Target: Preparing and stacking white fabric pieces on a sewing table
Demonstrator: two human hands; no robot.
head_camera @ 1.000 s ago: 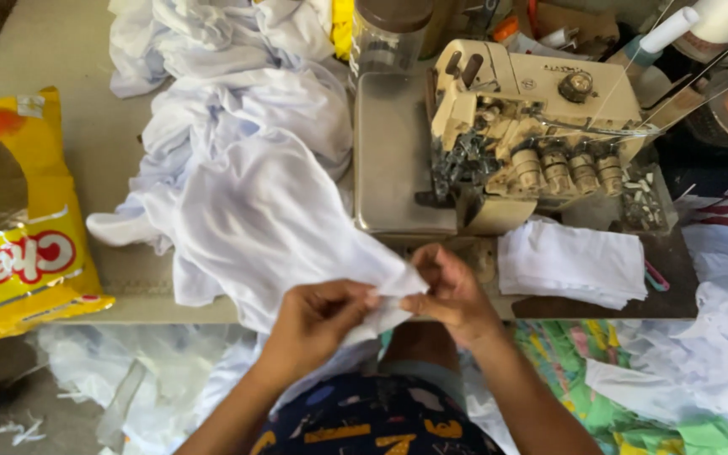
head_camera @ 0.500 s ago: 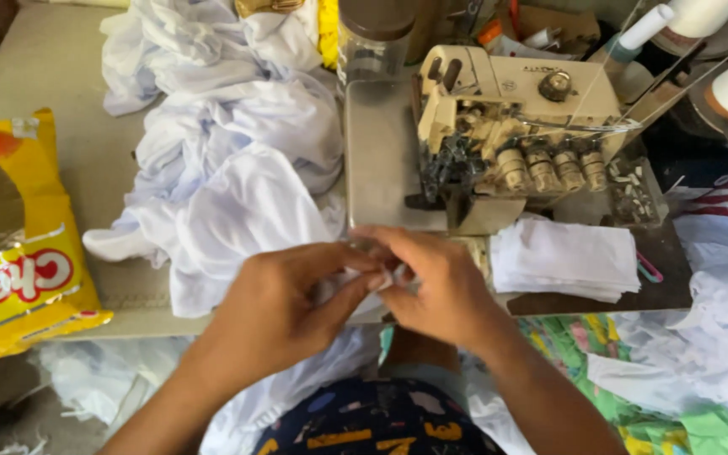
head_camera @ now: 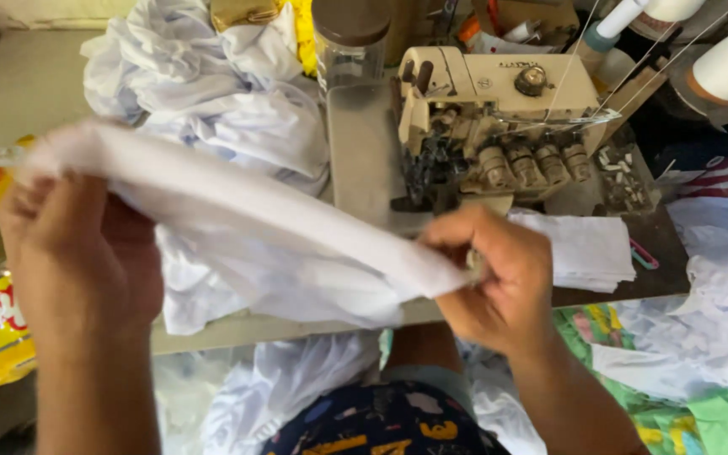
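The left hand (head_camera: 73, 253), at the left of the frame, is closed on one end of a long folded strip of white woven fabric (head_camera: 246, 215). The right hand (head_camera: 499, 282), at centre right, pinches the other end between thumb and fingers. The strip hangs taut, slanting from upper left down to centre right, above the table edge.

Progress, as judged: the strip is stretched out and aligned but not yet placed under the cream-coloured overlock sewing machine (head_camera: 499, 109), which stands just beyond the right hand. No stitching is in hand.

A heap of loose white garments (head_camera: 212, 101) fills the upper left. A folded stack of white cloth pieces (head_camera: 587, 248) lies right of the right hand. The grey machine bed (head_camera: 364, 160) between heap and machine offers open room.
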